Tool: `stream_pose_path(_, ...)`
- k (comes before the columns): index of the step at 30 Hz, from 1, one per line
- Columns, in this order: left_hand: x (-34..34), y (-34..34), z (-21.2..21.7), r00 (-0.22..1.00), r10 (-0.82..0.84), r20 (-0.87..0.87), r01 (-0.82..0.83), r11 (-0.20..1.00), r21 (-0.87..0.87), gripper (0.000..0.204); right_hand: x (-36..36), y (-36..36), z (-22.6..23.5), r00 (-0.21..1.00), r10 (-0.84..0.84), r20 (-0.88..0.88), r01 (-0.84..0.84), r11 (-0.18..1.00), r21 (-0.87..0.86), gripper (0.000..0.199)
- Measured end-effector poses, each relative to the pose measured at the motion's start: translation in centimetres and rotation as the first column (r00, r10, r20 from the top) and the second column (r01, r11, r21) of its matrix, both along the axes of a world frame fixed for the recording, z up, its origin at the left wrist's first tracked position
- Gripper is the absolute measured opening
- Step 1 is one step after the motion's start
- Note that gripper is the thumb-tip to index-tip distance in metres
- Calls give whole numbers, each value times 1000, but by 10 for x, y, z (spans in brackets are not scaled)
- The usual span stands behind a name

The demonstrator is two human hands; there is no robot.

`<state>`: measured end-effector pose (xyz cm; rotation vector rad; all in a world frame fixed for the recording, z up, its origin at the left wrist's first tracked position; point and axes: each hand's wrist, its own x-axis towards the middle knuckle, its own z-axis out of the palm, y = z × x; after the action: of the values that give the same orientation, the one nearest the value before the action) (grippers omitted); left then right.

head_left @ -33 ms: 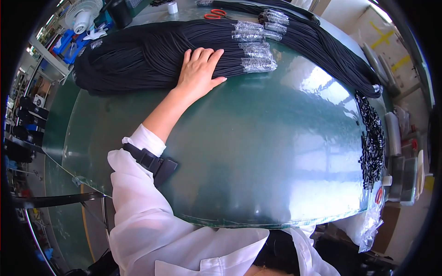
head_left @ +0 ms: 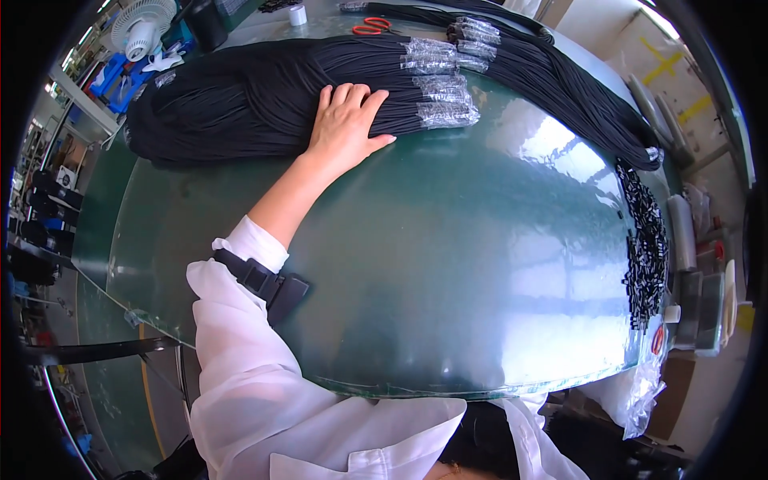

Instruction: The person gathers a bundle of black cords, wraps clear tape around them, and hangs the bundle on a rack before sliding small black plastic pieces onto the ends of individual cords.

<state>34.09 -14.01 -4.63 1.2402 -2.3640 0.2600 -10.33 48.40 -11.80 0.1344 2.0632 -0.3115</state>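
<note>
My left hand (head_left: 346,120) lies flat, palm down, on a thick bundle of long black cords (head_left: 240,96) stretched across the far side of the green glass-topped table (head_left: 448,264). The fingers are spread and rest on the cords without closing round them. Just right of the hand, the cord ends are wrapped in clear plastic sleeves (head_left: 444,88). A second run of black cords (head_left: 576,80) curves along the back right. My right hand is out of view.
Red-handled scissors (head_left: 372,28) and a small white roll (head_left: 298,14) lie behind the cords. A strip of small black pieces (head_left: 648,248) runs along the table's right edge. A white fan (head_left: 144,28) stands at the far left.
</note>
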Motion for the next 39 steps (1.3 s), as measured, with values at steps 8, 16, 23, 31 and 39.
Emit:
stream_pose_path(8,9,-7,3,943,-284,-174,248,947,-204,41,-9,-195,147,700,710,81,-643,675,-363,42)
stream_pose_path(16,24,79,16,965,-50,-256,24,994,-103,40,124,-445,139,165,271,-948,-917,-311,-249,28)
stream_pose_path(23,17,206,10,973,39,-226,-25,997,66,42,183,-579,71,-153,-131,-980,-850,-488,198,48)
stream_pose_path(31,-5,302,27,879,280,-385,-162,936,313,42,211,-605,84,-325,-18,-945,-886,-343,311,45)
stream_pose_path(39,-34,259,98,829,33,-558,9,997,73,39,155,-508,61,-165,-60,-984,-702,-695,160,39)
